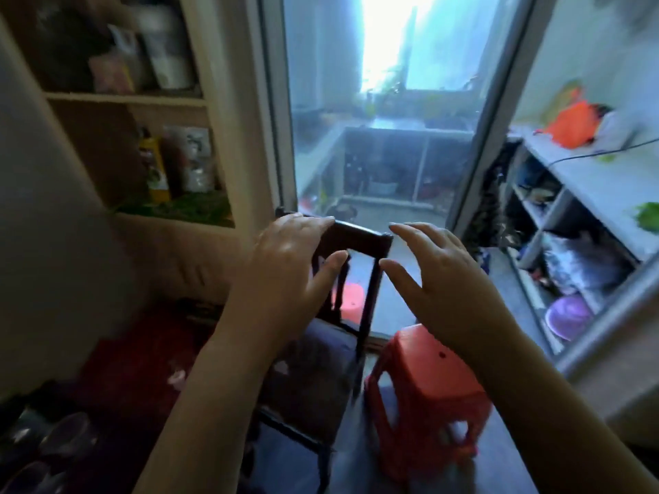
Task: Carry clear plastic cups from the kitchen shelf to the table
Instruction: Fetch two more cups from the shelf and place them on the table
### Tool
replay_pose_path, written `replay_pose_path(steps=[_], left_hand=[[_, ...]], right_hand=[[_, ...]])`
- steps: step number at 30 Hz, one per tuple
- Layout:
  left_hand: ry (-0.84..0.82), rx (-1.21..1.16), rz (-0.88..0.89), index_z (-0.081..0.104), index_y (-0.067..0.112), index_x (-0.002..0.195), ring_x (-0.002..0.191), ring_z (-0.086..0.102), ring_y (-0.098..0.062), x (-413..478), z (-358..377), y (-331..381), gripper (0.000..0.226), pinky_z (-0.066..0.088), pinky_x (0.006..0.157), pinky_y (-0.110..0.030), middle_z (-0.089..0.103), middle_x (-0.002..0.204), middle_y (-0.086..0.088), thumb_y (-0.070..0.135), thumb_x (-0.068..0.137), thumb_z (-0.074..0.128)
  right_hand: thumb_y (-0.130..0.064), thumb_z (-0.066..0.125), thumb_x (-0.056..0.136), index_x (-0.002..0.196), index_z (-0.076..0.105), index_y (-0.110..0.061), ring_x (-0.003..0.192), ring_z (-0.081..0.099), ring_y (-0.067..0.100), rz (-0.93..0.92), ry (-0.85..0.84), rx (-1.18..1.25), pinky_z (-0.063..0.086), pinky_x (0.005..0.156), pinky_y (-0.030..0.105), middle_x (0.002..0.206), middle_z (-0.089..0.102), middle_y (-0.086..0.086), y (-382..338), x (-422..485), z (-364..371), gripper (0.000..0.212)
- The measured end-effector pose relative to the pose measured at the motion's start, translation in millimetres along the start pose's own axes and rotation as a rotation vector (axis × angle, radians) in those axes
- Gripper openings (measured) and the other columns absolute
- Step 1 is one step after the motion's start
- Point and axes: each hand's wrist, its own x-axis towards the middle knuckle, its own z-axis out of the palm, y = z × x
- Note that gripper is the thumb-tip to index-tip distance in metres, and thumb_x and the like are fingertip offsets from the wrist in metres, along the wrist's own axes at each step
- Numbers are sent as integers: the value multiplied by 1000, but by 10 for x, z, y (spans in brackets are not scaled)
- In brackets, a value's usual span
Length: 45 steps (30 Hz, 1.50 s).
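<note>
Both hands are empty, fingers spread wide: left hand (285, 265) over the dark chair back (360, 240), right hand (438, 276) above the red stool (424, 383).

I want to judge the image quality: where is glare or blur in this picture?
Head view: the window is blown out to white at its top; the shelf items at upper left are smeared by blur; the left hand and right hand are fairly sharp; straight frames bow from the wide lens.

Stool (424, 383) right of chair (313, 369), before doorway (385, 137).
</note>
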Motion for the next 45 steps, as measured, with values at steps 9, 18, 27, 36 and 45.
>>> replay_pose_path(steps=[9, 18, 27, 36, 45], left_hand=[[-82, -183, 323, 48, 21, 130, 134, 31, -20, 435, 1448, 2599, 54, 25, 111, -39, 51, 136, 0, 52, 87, 43], [-204, -336, 634, 44, 26, 132, 132, 33, -14, 649, 2284, 4854, 56, 20, 105, -28, 49, 137, 5, 58, 88, 33], [-299, -467, 731, 52, 25, 124, 122, 44, -17, 1169, 3191, 5738, 44, 34, 99, -28, 55, 127, 4, 49, 88, 45], [-228, -504, 747, 44, 26, 131, 127, 38, -14, 2481, 4051, 6345, 53, 37, 104, -37, 49, 134, 6, 57, 88, 36], [-168, -521, 775, 48, 23, 128, 127, 38, -14, 3461, 4794, 6945, 51, 29, 102, -27, 51, 132, 4, 52, 87, 42]], right_hand=[[-48, 37, 90, 128, 48, -6, 120, 45, 28, 308, 129, -292, 28, 102, 32, 127, 55, 14, 1752, -1521, -2046, 58], [-56, 31, 90, 128, 47, -16, 121, 38, 15, 562, 368, -440, 27, 101, 26, 128, 53, 4, 2994, -2852, -3554, 58], [-53, 32, 92, 133, 40, -22, 126, 32, 6, 697, 460, -486, 27, 100, 24, 133, 47, -5, 3967, -3116, -3854, 52], [-50, 34, 89, 134, 42, -20, 126, 34, 7, 698, 454, -573, 25, 101, 23, 135, 47, -4, 5320, -2298, -4347, 54], [-49, 36, 88, 130, 47, -19, 123, 39, 4, 677, 502, -560, 27, 101, 17, 129, 51, -7, 6482, -1875, -4605, 53]])
